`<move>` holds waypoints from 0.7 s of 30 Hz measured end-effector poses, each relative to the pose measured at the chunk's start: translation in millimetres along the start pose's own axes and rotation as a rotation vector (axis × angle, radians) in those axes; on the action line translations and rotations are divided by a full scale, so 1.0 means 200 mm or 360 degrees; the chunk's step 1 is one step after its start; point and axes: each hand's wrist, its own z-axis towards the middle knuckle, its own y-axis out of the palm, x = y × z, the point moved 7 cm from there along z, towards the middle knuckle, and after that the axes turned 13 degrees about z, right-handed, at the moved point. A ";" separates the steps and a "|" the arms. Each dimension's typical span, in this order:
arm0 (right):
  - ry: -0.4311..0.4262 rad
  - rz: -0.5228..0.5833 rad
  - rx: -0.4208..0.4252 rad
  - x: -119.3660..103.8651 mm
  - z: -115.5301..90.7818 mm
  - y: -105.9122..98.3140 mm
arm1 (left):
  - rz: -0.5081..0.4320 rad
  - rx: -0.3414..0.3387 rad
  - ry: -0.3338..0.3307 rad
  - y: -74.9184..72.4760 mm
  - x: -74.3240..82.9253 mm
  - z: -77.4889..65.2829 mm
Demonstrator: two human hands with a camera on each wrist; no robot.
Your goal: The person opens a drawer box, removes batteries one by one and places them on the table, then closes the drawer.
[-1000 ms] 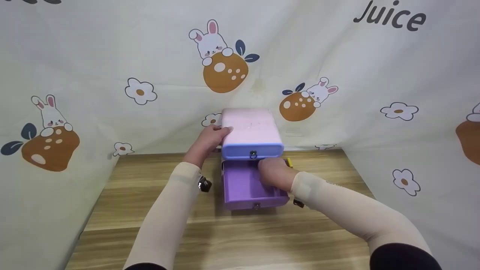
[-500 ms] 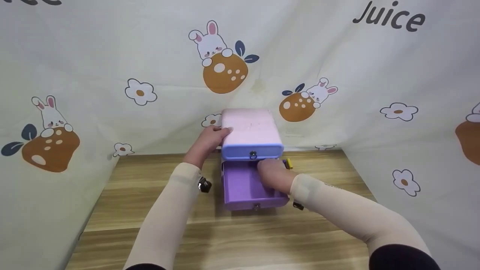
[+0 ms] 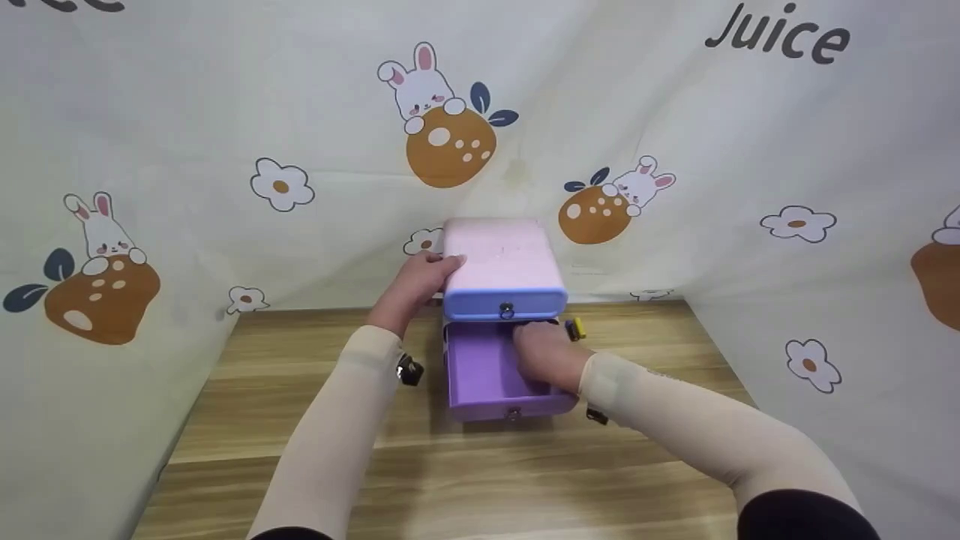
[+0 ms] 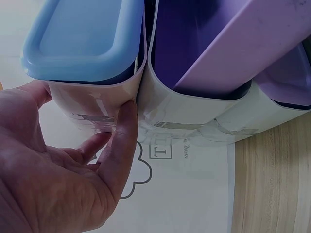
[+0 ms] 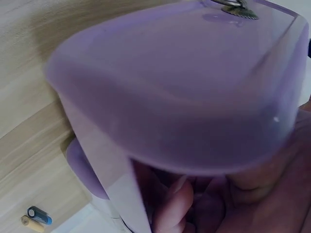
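A stacked drawer unit [image 3: 499, 251] with a pink top stands at the back of the table. My left hand [image 3: 420, 281] holds the left side of its pink top section, thumb over the upper edge and fingers against the side wall [image 4: 92, 102]. Below the closed blue drawer [image 3: 480, 304], a purple drawer [image 3: 480, 367] is pulled out. My right hand [image 3: 547, 352] reaches into the right part of that purple drawer, its fingers [image 5: 173, 206] bent inside the wall. I cannot tell whether it holds anything.
Two small batteries, one yellow [image 3: 580, 328] and one dark [image 3: 572, 330], lie on the wooden table [image 3: 315, 420] right of the unit. Another purple drawer front [image 5: 85, 167] sits lower in the unit. A printed cloth [image 3: 337, 112] hangs behind and at both sides.
My right hand has shifted slightly left within the purple drawer, so the dark battery beside the yellow one now shows. My left hand and the drawers have stayed in place.
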 end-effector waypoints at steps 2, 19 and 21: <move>0.0001 -0.0002 0.0002 0.01 0.00 0.00 | -0.0017 0.0000 -0.0002 0.00 0.00 0.00; -0.0056 0.0130 -0.0042 0.02 0.00 -0.01 | 0.0035 0.0004 -0.0012 0.00 0.00 0.00; -0.0076 0.0146 -0.0037 0.02 -0.01 -0.03 | 0.0038 0.0001 -0.0017 0.00 0.00 0.00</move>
